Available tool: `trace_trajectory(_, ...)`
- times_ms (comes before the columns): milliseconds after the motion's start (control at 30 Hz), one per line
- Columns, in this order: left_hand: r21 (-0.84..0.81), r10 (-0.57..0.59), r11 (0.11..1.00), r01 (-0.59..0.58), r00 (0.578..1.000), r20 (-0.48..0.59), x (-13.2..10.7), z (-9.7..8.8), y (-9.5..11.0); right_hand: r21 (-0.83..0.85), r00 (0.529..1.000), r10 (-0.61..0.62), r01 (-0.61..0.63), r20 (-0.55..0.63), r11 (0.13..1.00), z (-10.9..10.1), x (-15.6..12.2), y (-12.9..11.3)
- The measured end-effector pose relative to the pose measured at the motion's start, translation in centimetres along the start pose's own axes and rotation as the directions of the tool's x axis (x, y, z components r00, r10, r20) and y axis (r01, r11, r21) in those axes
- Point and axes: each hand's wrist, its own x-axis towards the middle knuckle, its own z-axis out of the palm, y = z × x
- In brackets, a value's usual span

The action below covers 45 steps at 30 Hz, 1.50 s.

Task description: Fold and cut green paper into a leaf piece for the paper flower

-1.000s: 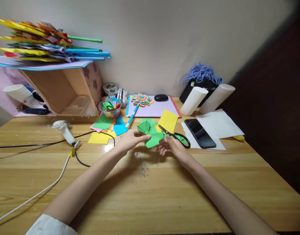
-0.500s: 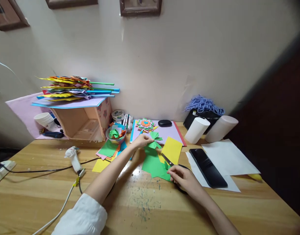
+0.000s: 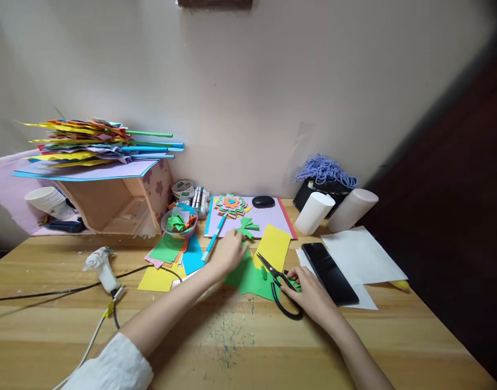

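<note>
My left hand (image 3: 229, 253) is slightly blurred over the back edge of the green paper sheet (image 3: 242, 279), thumb and fingers apart and holding nothing I can see. Just beyond it a green paper cutout (image 3: 248, 227) with several strips rests on the purple sheet (image 3: 268, 216). Black-handled scissors (image 3: 278, 275) lie partly open across the green and yellow paper. My right hand (image 3: 311, 292) is over their handles, covering part of one loop. Between its thumb and fingers shows a small green paper piece (image 3: 298, 284). A folded green bit (image 3: 263, 272) stands by the blades.
A blue marker (image 3: 214, 238) and a bowl of paper scraps (image 3: 163, 223) are left of my left hand. A glue gun (image 3: 102, 268) stands farther left with its cords. A phone (image 3: 329, 273) lies right of my right hand; paper rolls (image 3: 314, 214) stand behind.
My left hand has let go of the green cutout, which now rests on the purple sheet, and drawn back. My right hand has shifted right along the scissors' handles. The view has turned slightly.
</note>
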Motion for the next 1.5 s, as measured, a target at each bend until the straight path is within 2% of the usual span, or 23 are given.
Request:
trace_trajectory(33,0.009,0.057,0.998,-0.058,0.997,0.055,-1.6,0.1,0.0,-0.046,1.000,-0.009,0.009,0.004,0.999,0.3,-0.1,-0.1)
trace_trajectory(67,0.038,0.180,0.982,-0.187,0.973,0.144,-3.2,0.1,-0.1,-0.095,1.000,-0.016,0.017,0.010,0.995,0.6,-0.1,-0.4)
trace_trajectory(133,0.066,0.342,0.927,-0.369,0.903,0.259,-5.9,0.3,-0.4,-0.196,1.000,-0.018,0.021,0.015,0.980,1.1,-0.2,-1.0)
trace_trajectory(200,0.108,0.369,0.901,-0.420,0.874,0.317,-7.6,0.4,-0.5,-0.280,1.000,-0.005,0.007,0.006,0.960,1.4,-0.3,-1.6)
trace_trajectory(300,0.199,0.341,0.886,-0.420,0.878,0.335,-8.5,0.6,-0.2,-0.307,1.000,0.016,-0.015,0.000,0.951,1.4,-0.3,-2.0)
trace_trajectory(400,0.286,0.395,0.815,-0.503,0.845,0.361,-8.5,1.0,0.6,-0.179,0.999,0.043,-0.046,-0.021,0.983,1.0,-0.1,-1.9)
trace_trajectory(467,0.331,0.430,0.762,-0.557,0.817,0.383,-8.6,1.3,1.0,-0.020,0.996,0.064,-0.065,-0.069,0.998,0.8,0.0,-1.7)
trace_trajectory(533,0.353,0.435,0.739,-0.574,0.807,0.400,-8.7,1.6,1.1,0.178,0.988,0.087,-0.063,-0.127,0.982,0.5,0.3,-1.4)
trace_trajectory(633,0.353,0.425,0.739,-0.573,0.804,0.416,-9.1,1.2,0.5,0.485,0.974,0.153,-0.054,-0.168,0.873,0.2,0.6,-1.2)
trace_trajectory(733,0.361,0.400,0.756,-0.546,0.822,0.405,-9.2,-0.3,0.2,0.724,0.959,0.244,-0.063,-0.147,0.687,-0.4,0.9,-1.2)
trace_trajectory(800,0.326,0.370,0.803,-0.499,0.846,0.382,-9.0,-1.2,0.6,0.810,0.942,0.294,-0.044,-0.161,0.585,-0.8,1.0,-1.3)
trace_trajectory(867,0.243,0.370,0.854,-0.459,0.866,0.335,-8.4,-1.4,1.5,0.839,0.930,0.325,-0.034,-0.172,0.543,-1.2,1.1,-1.2)
trace_trajectory(933,0.149,0.351,0.903,-0.404,0.891,0.289,-7.3,-0.5,2.6,0.855,0.927,0.337,-0.037,-0.164,0.517,-1.4,1.2,-1.0)
trace_trajectory(1000,0.052,0.259,0.959,-0.278,0.937,0.233,-6.0,1.0,3.4,0.875,0.930,0.337,-0.038,-0.145,0.482,-1.5,1.3,-0.8)
trace_trajectory(1100,-0.009,0.249,0.967,-0.255,0.937,0.244,-4.2,3.5,4.0,0.899,0.935,0.331,-0.034,-0.126,0.437,-1.5,1.4,-0.6)
trace_trajectory(1200,-0.075,0.264,0.964,-0.254,0.935,0.238,-3.1,4.7,4.6,0.907,0.933,0.334,-0.022,-0.132,0.420,-1.5,1.5,-0.5)
trace_trajectory(1367,-0.180,0.289,0.951,-0.252,0.931,0.222,-2.3,5.8,7.3,0.895,0.919,0.353,0.001,-0.177,0.446,-1.4,1.6,-0.6)
trace_trajectory(1500,-0.167,0.248,0.963,-0.213,0.940,0.235,-2.5,8.0,9.1,0.874,0.915,0.344,0.020,-0.211,0.485,-1.5,1.5,-0.5)
